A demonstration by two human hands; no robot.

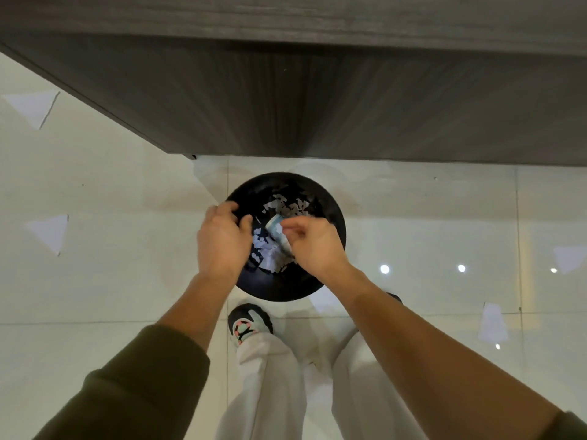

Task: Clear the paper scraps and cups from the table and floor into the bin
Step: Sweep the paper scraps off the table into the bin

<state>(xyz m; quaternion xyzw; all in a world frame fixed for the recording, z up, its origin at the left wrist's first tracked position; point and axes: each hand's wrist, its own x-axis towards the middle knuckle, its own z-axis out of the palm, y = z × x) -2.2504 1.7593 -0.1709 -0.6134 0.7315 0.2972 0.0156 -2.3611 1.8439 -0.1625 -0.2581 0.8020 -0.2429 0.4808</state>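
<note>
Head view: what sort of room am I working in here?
Probably an office or similar indoor room: glossy pale floor tiles reflecting ceiling lights, a grey wood-grain table, and a round black bin beside it.

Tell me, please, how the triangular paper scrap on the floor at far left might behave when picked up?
The triangular scrap looks thin and flat, so probably floppy and very light. Lying flush on the glossy tile floor, it may slide before a fingertip grip lifts an edge.

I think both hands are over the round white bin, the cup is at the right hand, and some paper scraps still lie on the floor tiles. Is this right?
Not quite: the head view shows the bin is black, not white. The rest holds: the left hand and right hand are over it, the cup is at the right hand, and paper scraps lie on the tiles.
</note>
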